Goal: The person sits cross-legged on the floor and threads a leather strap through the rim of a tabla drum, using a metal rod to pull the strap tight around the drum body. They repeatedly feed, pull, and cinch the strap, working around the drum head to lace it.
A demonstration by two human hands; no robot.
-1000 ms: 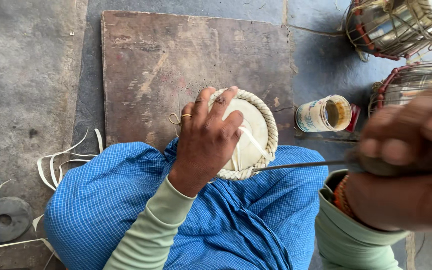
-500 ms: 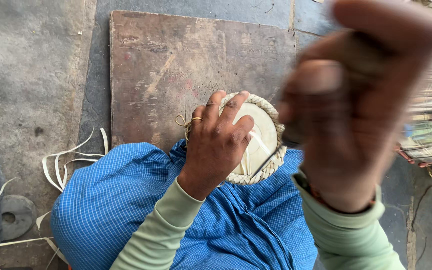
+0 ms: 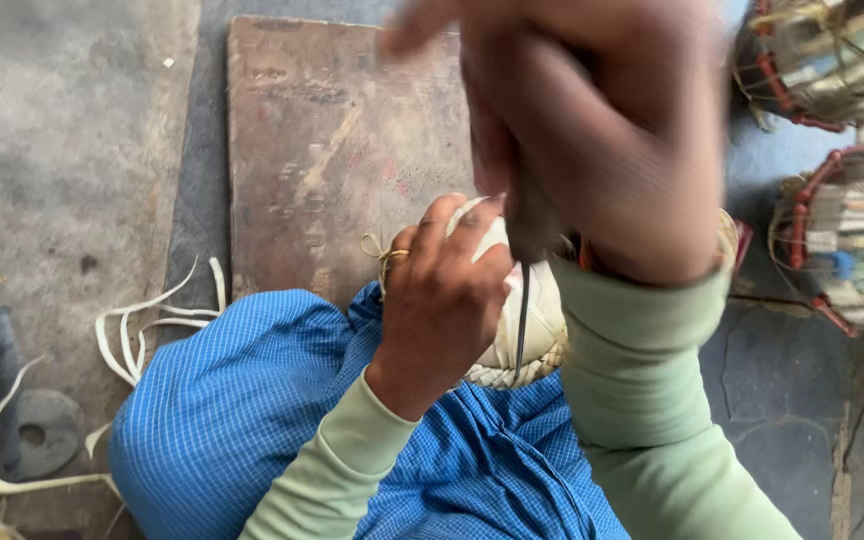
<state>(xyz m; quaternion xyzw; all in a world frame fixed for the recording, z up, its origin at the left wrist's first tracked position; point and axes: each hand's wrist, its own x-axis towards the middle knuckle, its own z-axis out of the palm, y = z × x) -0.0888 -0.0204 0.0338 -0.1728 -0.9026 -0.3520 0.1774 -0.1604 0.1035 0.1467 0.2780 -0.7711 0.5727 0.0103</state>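
Head view: the right hand (image 3: 592, 140) has swung up close to the camera and now fills the upper middle of the picture, blurred. Its fingers are clenched around the handle of a thin metal awl (image 3: 522, 320), whose dark shaft points straight down onto the small drum head (image 3: 537, 320). A second ago that hand was off at the right edge, holding the tool nearly level with its tip at the rim; half a second ago it was rising, blurred. So the tool has turned from a sideways probe to an upright stance over the skin, which suggests the work has shifted from the side lacing to a spot nearer the braided rim (image 3: 497, 375).

The left hand (image 3: 442, 300) keeps its place: fingers spread and pressed over the pale skin, gripping the drum against the blue checked cloth (image 3: 242, 420) on the lap. A ring shows on one finger.

The drum itself sits where it did, in front of the worn wooden board (image 3: 332, 150). Pale strips (image 3: 142, 320) lie on the floor at the left, and laced drums (image 3: 842, 240) stand at the right; the small tin seen earlier is now hidden by the arm.
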